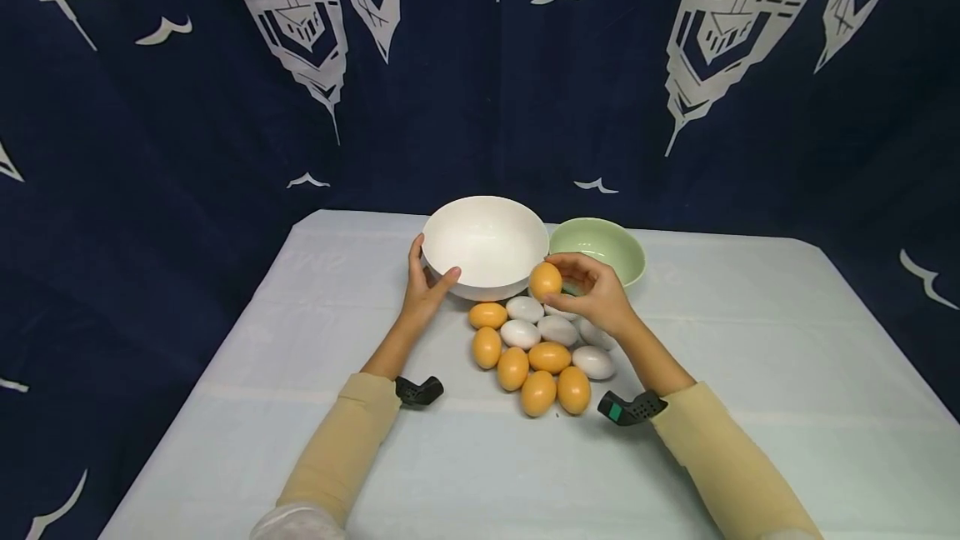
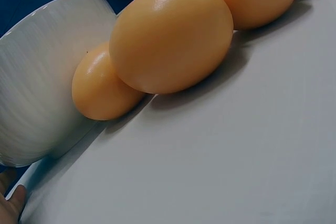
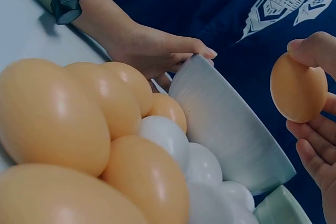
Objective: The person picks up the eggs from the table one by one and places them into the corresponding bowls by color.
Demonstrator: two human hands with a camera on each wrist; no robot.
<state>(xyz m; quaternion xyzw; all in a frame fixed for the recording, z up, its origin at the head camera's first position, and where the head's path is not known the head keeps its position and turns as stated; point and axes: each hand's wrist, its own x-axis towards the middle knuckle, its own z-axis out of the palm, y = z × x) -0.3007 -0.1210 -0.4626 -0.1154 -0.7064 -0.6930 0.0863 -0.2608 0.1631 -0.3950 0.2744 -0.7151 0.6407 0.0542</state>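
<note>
My left hand (image 1: 423, 294) holds the white bowl (image 1: 483, 240) at its left side, thumb over the rim and fingers along the outer wall. Between thumb and fingertips, my right hand (image 1: 600, 298) pinches a brown egg (image 1: 545, 280) near the bowl's right rim; in the right wrist view this egg (image 3: 298, 90) is held up off the table. The white bowl's inside shows nothing in it. In front of the bowl lie several brown eggs (image 1: 513, 368) and several white eggs (image 1: 557, 330) in a close group, a few of the white ones partly hidden beneath my right hand.
A smaller green bowl (image 1: 618, 252) stands right beside the white bowl, partly behind my right hand. Everything stands on a table with a white cloth (image 1: 300, 340). Behind its far edge hangs a dark blue curtain (image 1: 480, 123) with white building prints.
</note>
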